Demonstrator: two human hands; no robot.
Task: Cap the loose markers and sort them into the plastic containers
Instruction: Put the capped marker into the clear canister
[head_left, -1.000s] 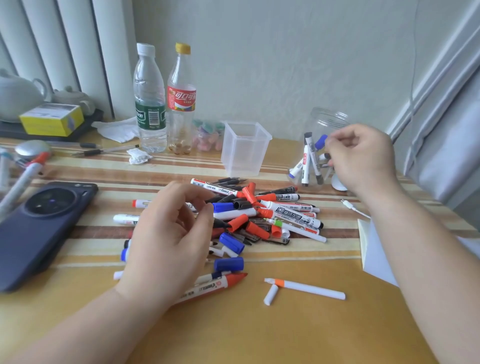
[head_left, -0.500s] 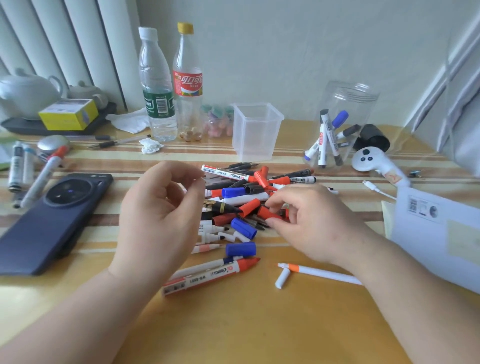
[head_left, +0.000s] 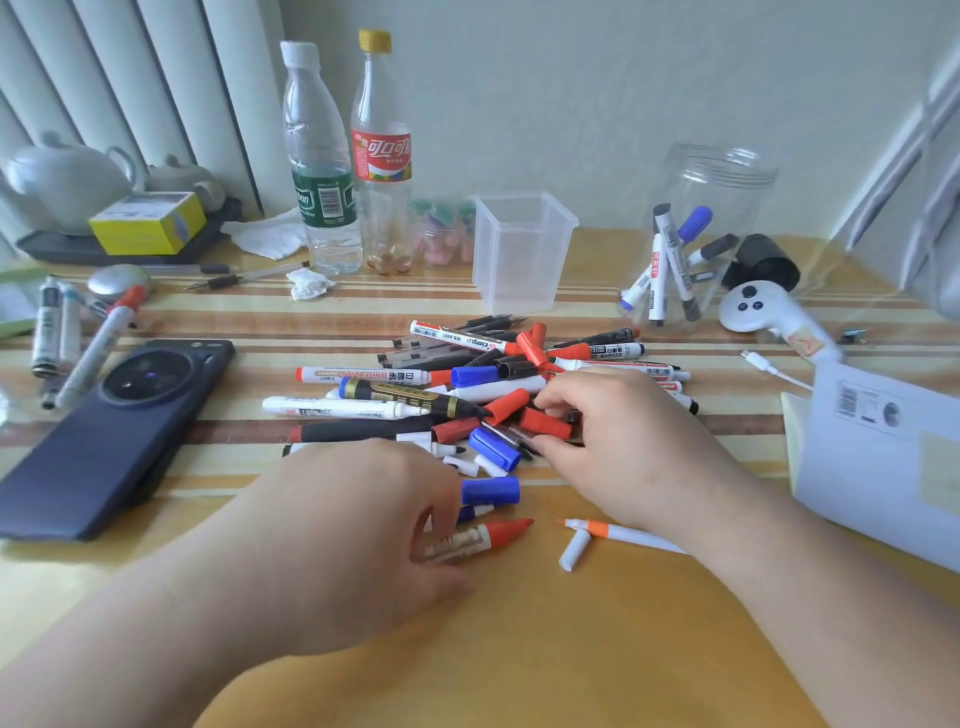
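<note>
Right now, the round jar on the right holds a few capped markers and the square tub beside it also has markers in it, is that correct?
Not quite: the head view shows the square tub with nothing in it. The round jar on the right does hold a few capped markers.

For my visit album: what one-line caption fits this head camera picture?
Both hands, left hand and right hand, dig into a pile of markers; the round jar holds some, the square cup none.
</note>
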